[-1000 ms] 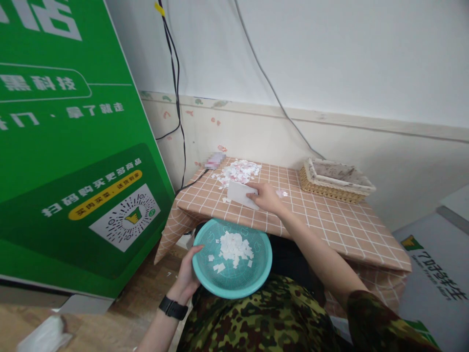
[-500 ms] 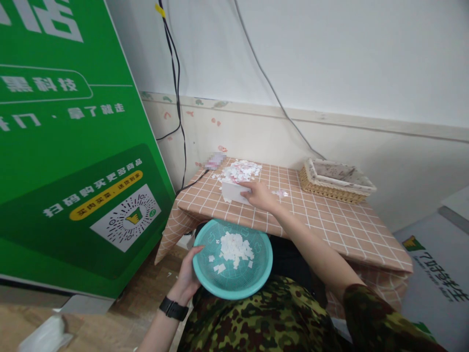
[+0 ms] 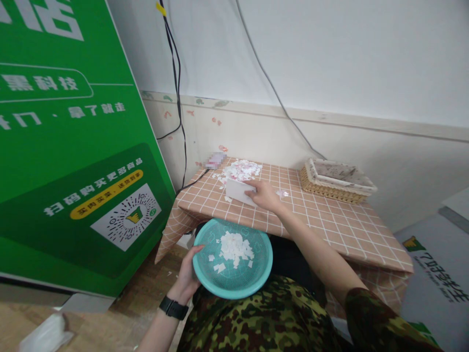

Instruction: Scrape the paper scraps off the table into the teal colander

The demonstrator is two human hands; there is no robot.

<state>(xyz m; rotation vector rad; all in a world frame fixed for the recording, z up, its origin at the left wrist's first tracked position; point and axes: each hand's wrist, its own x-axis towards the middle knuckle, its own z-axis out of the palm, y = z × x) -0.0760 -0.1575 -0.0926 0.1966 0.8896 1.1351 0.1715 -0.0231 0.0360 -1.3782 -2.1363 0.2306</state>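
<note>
My left hand grips the left rim of a turquoise plastic colander, thumb over the edge. Small white paper scraps lie heaped in the colander, with a few loose pieces around them. My right hand is closed on the right end of a flat white card, which stands on its long edge on the table. Just behind the card spreads a pile of white and pinkish paper scraps. Some scraps lie close to the card's left end.
A checked brown tablecloth covers the table against the wall. A cloth-lined wicker basket stands at the right, and a blurred item at the back left. A green panel rises at the left; a black cable hangs beside it.
My right hand has moved the white card slightly to the right, away from the pile's left side. My left hand and the colander stay where they were.
</note>
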